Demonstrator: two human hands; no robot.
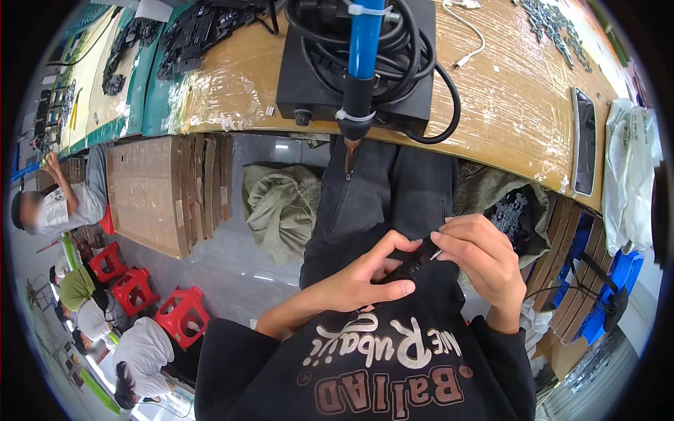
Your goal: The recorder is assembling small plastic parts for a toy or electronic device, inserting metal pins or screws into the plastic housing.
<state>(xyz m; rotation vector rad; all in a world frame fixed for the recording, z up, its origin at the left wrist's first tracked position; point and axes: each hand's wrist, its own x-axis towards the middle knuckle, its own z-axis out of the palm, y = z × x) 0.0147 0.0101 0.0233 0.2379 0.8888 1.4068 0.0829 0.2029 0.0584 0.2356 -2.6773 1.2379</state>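
Observation:
In front of my chest, my left hand (354, 282) grips a small dark, toothed-looking plastic part (414, 266) between thumb and fingers. My right hand (484, 256) meets its far right end, thumb and fingertips pinched together. A thin silvery piece (436, 255) sticks out from the right fingertips, touching or almost touching the dark part. It is too small to tell its kind. The part's lower side is hidden by my left fingers and blends with my black shirt.
Ahead is a film-covered table (505, 105) bearing a black box (302, 91) with coiled cable. A blue-and-black tool (363, 49) with a copper-coloured tip overhangs its edge. A phone (583, 140) lies right. Cardboard (144, 189), sacks (281, 203) and red stools (181, 316) stand around; people sit left.

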